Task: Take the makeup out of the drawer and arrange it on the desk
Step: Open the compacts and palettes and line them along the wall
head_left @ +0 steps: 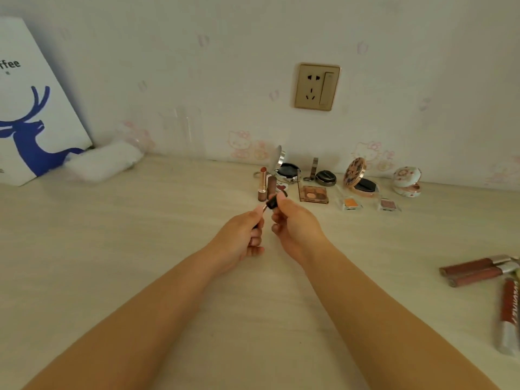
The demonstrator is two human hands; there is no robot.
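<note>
Standing behind both hands (264,229): open lipstick (262,180), compacts (287,167), eyeshadow palette (314,194).

Left hand (242,235) and right hand (295,223) grip one dark lipstick (271,203) — above the desk (140,249).

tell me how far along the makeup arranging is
Done: compacts and eyeshadow palettes stand in rows by the wall. In hand: the left hand and right hand hold a small dark lipstick. Left: lip gloss tubes lie loose at the right edge.
</note>
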